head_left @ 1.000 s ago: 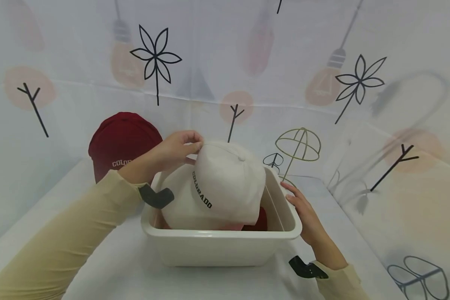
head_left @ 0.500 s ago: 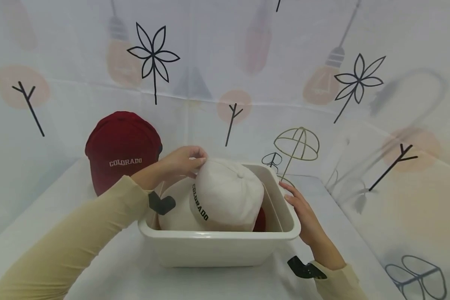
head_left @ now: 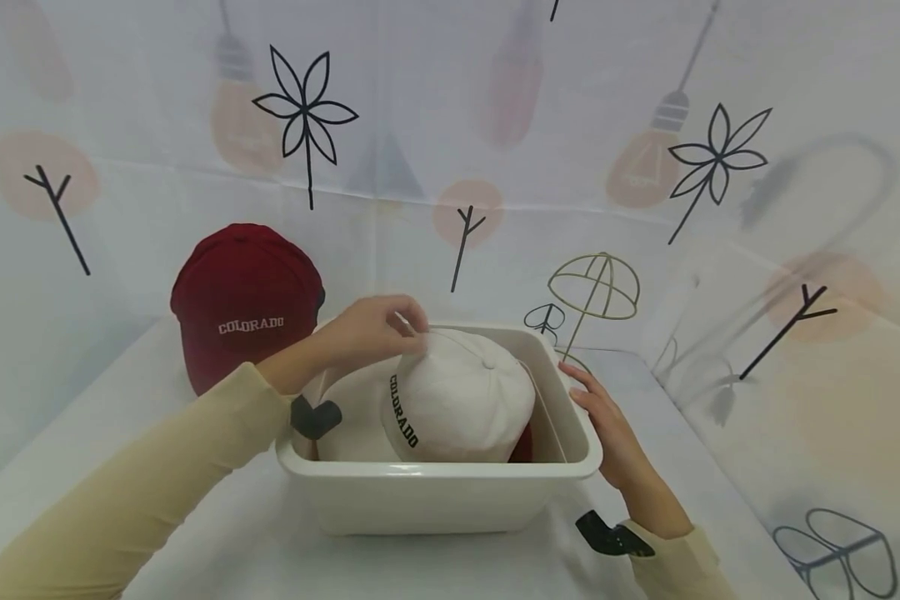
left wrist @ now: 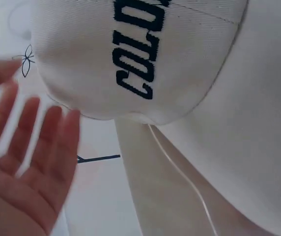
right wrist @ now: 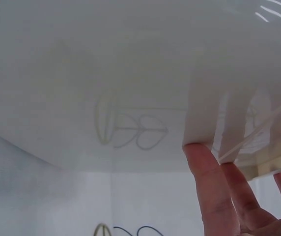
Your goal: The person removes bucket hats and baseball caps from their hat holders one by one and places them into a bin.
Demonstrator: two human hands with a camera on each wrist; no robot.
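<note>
A white baseball cap [head_left: 468, 400] marked COLORADO lies in a white plastic tub [head_left: 438, 500], its brim toward the left. My left hand [head_left: 375, 333] hovers at the cap's upper left edge; in the left wrist view, its fingers [left wrist: 47, 137] are spread loosely beside the cap and pinch nothing. Under the white cap, part of something dark red [head_left: 522, 444] shows inside the tub. At the tub's right side, my right hand [head_left: 607, 429] rests its fingertips against the outer wall; the right wrist view shows these fingers [right wrist: 209, 187] extended, touching the tub.
A dark red COLORADO cap [head_left: 243, 292] stands on the white-covered table left of the tub, behind my left forearm. A printed cloth backdrop [head_left: 390, 125] rises behind the table and along its sides.
The white cap has been lowered into the tub with my left hand, which has now loosened from its edge. My right hand stays at the tub's side.
</note>
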